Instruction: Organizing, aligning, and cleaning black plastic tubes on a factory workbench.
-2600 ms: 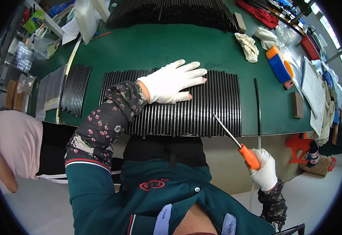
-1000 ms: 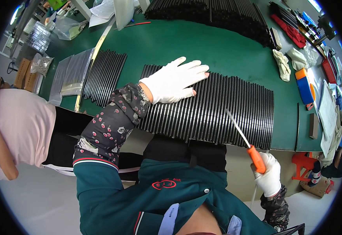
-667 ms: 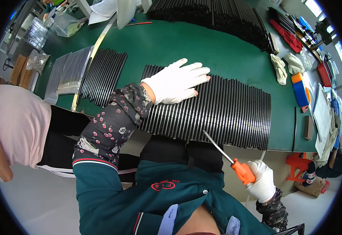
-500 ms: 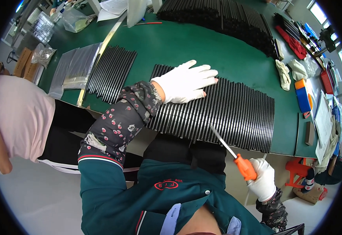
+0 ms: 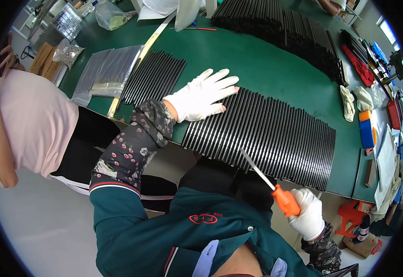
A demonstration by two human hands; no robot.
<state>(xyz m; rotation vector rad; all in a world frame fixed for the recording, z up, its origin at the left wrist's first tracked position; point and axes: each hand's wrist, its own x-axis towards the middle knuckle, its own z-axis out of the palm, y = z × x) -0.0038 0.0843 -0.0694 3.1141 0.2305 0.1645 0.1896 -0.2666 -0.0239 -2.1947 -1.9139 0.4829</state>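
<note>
Right hand (image 5: 308, 214): near the worktop's (image 5: 257, 57) near edge, fingers wrapped around the orange-handled screwdriver (image 5: 286, 201), shaft angled forward-left; a slip could scratch the rods.
Black rods (image 5: 268, 134): side by side on the worktop.
Left hand (image 5: 200, 98): palm down at the row's left end, fingers spread; uneven pressure might roll rods apart.

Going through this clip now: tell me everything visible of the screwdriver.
The screwdriver has a stout orange handle, apparently plastic, and a thin, straight, silvery shaft that looks like metal. The white-gloved right hand grips the handle toward its rear. The tool slants up and left in view: the handle lies outside the near edge of the green table, the tip above the near part of the black rods. Whether the tip touches them, and its exact shape, cannot be told.
</note>
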